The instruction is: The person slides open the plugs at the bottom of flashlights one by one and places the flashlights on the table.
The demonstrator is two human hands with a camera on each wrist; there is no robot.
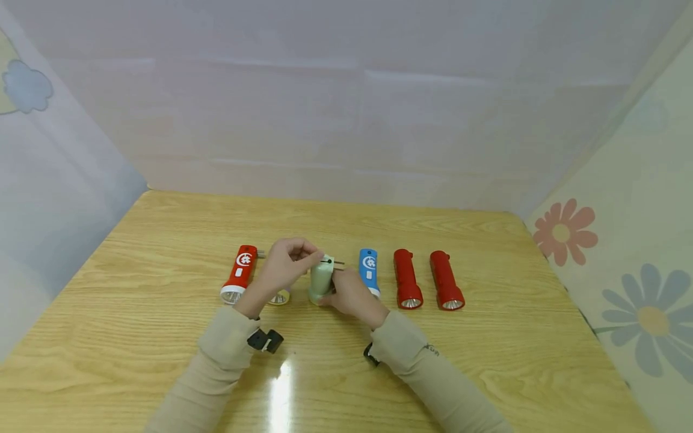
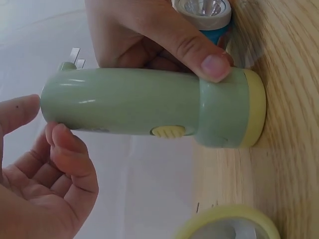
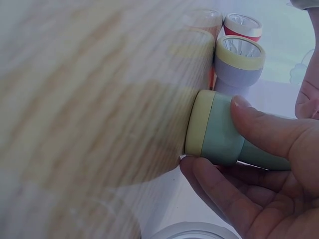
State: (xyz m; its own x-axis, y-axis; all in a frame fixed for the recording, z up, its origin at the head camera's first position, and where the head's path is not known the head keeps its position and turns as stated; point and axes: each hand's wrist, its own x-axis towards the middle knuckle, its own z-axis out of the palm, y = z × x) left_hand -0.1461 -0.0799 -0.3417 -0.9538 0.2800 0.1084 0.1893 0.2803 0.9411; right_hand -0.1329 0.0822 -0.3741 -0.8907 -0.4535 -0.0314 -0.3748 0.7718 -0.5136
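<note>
A pale green flashlight [image 1: 322, 281] with a yellow rim stands upright on the table, lens end down. My right hand [image 1: 351, 293] grips it low, thumb and fingers round the wide head in the right wrist view. At the tail, my left hand [image 1: 288, 264] pinches the top edge between thumb and finger. Metal plug prongs [image 2: 76, 57] stick out from the tail's side, and a yellow switch [image 2: 168, 131] shows on the body. A lavender flashlight with a yellow rim [image 3: 240, 64] lies left of it, mostly hidden by my left hand in the head view.
A red flashlight with a white rim [image 1: 242, 269] lies at the left, with plug prongs [image 1: 261, 254] showing beside its tail. To the right lie a blue flashlight [image 1: 369, 269] and two red flashlights [image 1: 407, 278]. The wooden table [image 1: 487, 361] meets fabric walls behind and at the sides.
</note>
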